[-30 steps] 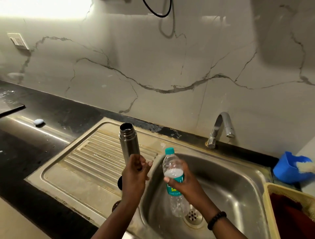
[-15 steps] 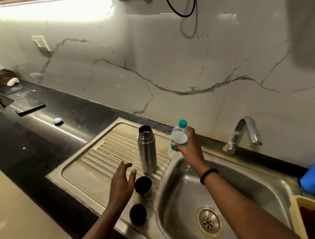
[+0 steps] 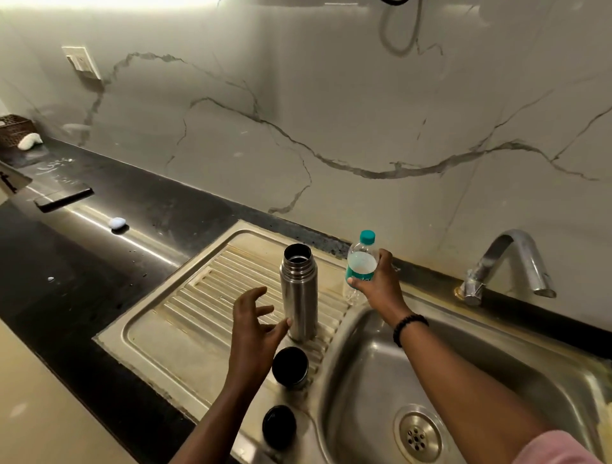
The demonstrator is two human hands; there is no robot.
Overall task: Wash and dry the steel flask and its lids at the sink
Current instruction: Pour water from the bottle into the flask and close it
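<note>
The steel flask (image 3: 299,293) has been released upright on the drainboard left of the sink (image 3: 496,364); the left hand (image 3: 255,331) is spread. The plastic bottle (image 3: 359,265), grasped by the right hand (image 3: 377,281), has been carried behind it. Both lids (image 3: 290,367) lie nearer, unwashed.

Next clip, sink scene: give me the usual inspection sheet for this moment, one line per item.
Surface: steel draining board beside the sink basin; black counter to the left.
Job's things: steel flask upright and uncapped on the ribs; two dark lids on the board nearer the camera.
Clutter: small pale lump, dark flat object, white lump by a basket at far left.
Grippers: left hand open, beside the flask; right hand grips a plastic bottle with a teal cap.
Cables: black cable at the top edge.
Surroundings: marble-look wall, switch plate, tap.
</note>
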